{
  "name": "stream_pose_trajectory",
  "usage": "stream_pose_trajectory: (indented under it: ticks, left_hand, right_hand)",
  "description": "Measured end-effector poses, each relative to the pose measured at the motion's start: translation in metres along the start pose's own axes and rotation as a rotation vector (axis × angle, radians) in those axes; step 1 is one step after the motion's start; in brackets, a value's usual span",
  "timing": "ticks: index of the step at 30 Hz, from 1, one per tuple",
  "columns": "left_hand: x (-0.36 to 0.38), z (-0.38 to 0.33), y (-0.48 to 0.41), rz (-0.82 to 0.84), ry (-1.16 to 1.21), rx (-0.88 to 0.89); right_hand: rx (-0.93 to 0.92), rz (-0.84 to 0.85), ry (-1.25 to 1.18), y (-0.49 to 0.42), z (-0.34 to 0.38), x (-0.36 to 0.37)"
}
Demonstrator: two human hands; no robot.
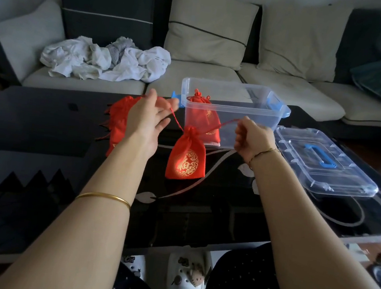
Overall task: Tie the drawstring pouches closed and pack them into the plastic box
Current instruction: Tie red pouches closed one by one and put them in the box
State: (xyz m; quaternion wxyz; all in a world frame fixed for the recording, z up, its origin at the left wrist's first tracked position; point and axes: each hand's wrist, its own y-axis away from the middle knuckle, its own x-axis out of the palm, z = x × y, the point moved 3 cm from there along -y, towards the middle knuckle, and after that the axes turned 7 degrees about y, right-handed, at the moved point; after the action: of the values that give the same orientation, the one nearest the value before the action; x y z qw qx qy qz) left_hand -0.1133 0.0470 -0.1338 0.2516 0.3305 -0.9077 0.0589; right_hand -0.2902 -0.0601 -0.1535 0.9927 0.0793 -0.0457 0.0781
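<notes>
I've got the red pouch [187, 156] hanging above the tabletop [43, 121], my left hand [148, 115] pinching one drawstring [175, 119], my right hand [253, 136] fisted on the other. Uneven pulling could snap a cord or swing it past the plastic box [236, 94].

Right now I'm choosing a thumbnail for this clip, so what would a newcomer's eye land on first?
First, the red pouch with gold print at table centre, hanging from its red cords, pulled apart by the left hand and right hand. Behind it, the clear plastic box holds another red pouch. The lid with its blue handle lies to the right.
</notes>
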Motion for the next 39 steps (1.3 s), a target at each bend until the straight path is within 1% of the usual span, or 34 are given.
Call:
stream_pose_trajectory:
  ticks: [2, 5, 8, 10, 12, 15, 17, 19, 21, 23, 25, 26, 27, 28, 29, 30, 31, 32, 33, 35, 36, 39]
  left_hand:
    - [0.011, -0.001, 0.005, 0.129, -0.107, 0.05]
    - [0.022, 0.002, 0.011, 0.282, -0.279, 0.093]
    - [0.026, 0.006, 0.013, 0.407, -0.458, 0.11]
    - [0.029, 0.006, 0.015, 0.425, -0.527, 0.146]
    - [0.03, 0.006, 0.015, 0.392, -0.559, 0.178]
    - [0.029, 0.005, 0.014, 0.381, -0.505, 0.163]
    - [0.028, 0.006, 0.012, 0.398, -0.464, 0.143]
    - [0.025, 0.007, 0.01, 0.399, -0.459, 0.135]
    - [0.025, 0.007, 0.01, 0.403, -0.455, 0.127]
    - [0.024, 0.006, 0.011, 0.385, -0.431, 0.113]
    - [0.021, 0.005, 0.009, 0.324, -0.4, 0.099]
    - [0.02, 0.005, 0.009, 0.297, -0.388, 0.097]
    - [0.018, 0.006, 0.008, 0.281, -0.385, 0.099]
    - [0.017, 0.006, 0.007, 0.279, -0.389, 0.099]
    - [0.016, 0.006, 0.007, 0.286, -0.406, 0.099]
    - [0.016, 0.006, 0.007, 0.296, -0.434, 0.099]
    - [0.016, 0.006, 0.008, 0.311, -0.464, 0.101]
    - [0.017, 0.006, 0.009, 0.334, -0.483, 0.102]
    - [0.019, 0.006, 0.01, 0.364, -0.495, 0.105]
    - [0.023, 0.006, 0.012, 0.412, -0.55, 0.157]
    - [0.025, 0.006, 0.012, 0.418, -0.611, 0.224]
    - [0.029, 0.003, 0.012, 0.391, -0.836, 0.526]
  right_hand:
    - [-0.173, 0.067, 0.084, 0.014, 0.017, 0.011]
    - [-0.395, 0.155, 0.274, 0.031, 0.034, 0.031]
    - [-0.525, 0.176, 0.391, 0.039, 0.041, 0.045]
    - [-0.561, 0.186, 0.437, 0.042, 0.041, 0.05]
    - [-0.529, 0.208, 0.386, 0.042, 0.04, 0.052]
    - [-0.354, 0.241, 0.225, 0.039, 0.035, 0.052]
    - [-0.214, 0.323, 0.241, 0.039, 0.028, 0.051]
    - [-0.138, 0.403, 0.341, 0.041, 0.02, 0.05]
    - [-0.146, 0.422, 0.412, 0.04, 0.016, 0.05]
    - [-0.185, 0.392, 0.421, 0.038, 0.018, 0.051]
    - [-0.166, 0.369, 0.316, 0.038, 0.022, 0.048]
    - [-0.145, 0.399, 0.282, 0.039, 0.023, 0.046]
    - [-0.125, 0.448, 0.315, 0.042, 0.025, 0.044]
    - [-0.117, 0.499, 0.437, 0.042, 0.024, 0.041]
    - [-0.118, 0.534, 0.608, 0.044, 0.022, 0.039]
    - [-0.145, 0.538, 0.757, 0.042, 0.021, 0.037]
    - [-0.188, 0.506, 0.821, 0.041, 0.021, 0.036]
    - [-0.239, 0.456, 0.781, 0.036, 0.021, 0.037]
    - [-0.265, 0.416, 0.674, 0.033, 0.022, 0.038]
    - [-0.263, 0.427, 0.439, 0.03, 0.022, 0.042]
    - [-0.239, 0.457, 0.387, 0.03, 0.02, 0.045]
    - [-0.128, 0.543, 0.399, 0.032, 0.009, 0.049]
